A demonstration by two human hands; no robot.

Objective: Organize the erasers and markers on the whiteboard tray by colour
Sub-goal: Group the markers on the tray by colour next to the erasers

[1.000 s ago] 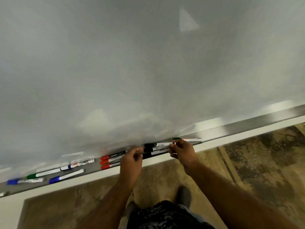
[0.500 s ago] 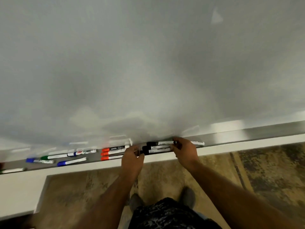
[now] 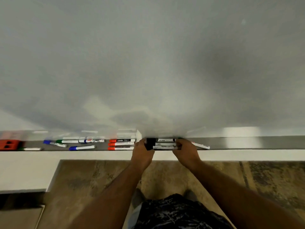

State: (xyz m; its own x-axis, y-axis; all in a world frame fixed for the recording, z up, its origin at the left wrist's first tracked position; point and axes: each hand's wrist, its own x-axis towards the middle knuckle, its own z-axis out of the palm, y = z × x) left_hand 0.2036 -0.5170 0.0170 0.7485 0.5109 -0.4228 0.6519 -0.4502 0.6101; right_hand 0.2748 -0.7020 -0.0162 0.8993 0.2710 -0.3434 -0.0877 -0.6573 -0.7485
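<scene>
We've got the black markers (image 3: 164,144) lying lengthwise along the tray (image 3: 247,143), squeezed end to end: left hand (image 3: 143,154) cupping the caps, right hand (image 3: 185,152) the tails. Just beyond our right knuckles, a stray marker (image 3: 200,145), closest to that hand.

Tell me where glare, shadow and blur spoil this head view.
Head view: bright glare patch on the metal tray at right; a broad soft shadow on the whiteboard above the hands; the far-left edge smears, so the red eraser and nearby markers look blurred; the black markers between the left hand and right hand stay fairly sharp.
</scene>
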